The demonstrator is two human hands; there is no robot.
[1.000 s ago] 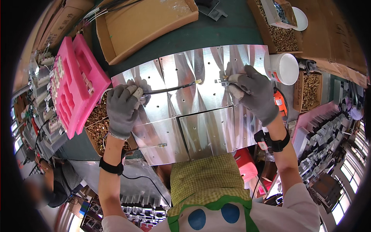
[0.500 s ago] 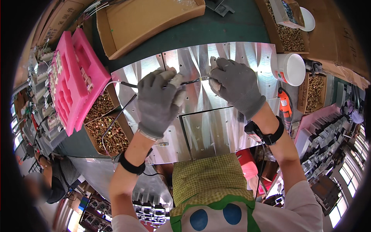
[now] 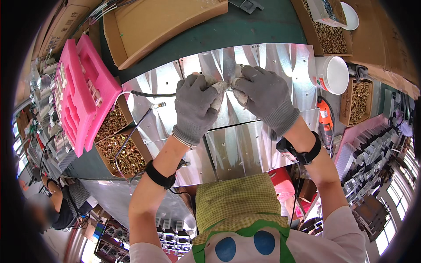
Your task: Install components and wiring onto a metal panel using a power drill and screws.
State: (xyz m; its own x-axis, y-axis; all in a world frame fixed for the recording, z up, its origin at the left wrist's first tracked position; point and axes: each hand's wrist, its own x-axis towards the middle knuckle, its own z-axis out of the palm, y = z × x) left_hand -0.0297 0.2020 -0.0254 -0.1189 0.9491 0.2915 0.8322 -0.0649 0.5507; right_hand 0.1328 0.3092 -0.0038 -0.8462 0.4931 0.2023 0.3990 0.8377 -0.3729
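Note:
My left hand (image 3: 196, 104), in a grey work glove with pale fingertips, is closed on a black cable (image 3: 153, 94) that runs out to its left. Close beside it, my right hand (image 3: 266, 94), gloved alike, is pinched at the cable's end, and the fingertips of both hands nearly meet. What lies between those fingertips is mostly hidden. Under the hands are shiny metal sheets (image 3: 239, 147) with small holes. A thinner dark cable with a small metal-ended connector (image 3: 159, 105) lies left of my left hand.
Pink foam trays (image 3: 76, 94) stand at left beside boxes of brass-coloured screws (image 3: 122, 153). An open cardboard box (image 3: 162, 26) lies at the back. To the right are a white bucket (image 3: 335, 75), an orange power tool (image 3: 324, 115) and more screw boxes (image 3: 359, 103). Another person (image 3: 66, 204) is at far lower left.
My left hand has slid right along the cable, up against my right hand, covering the stretch seen between them before. The thin cable's connector has come into sight.

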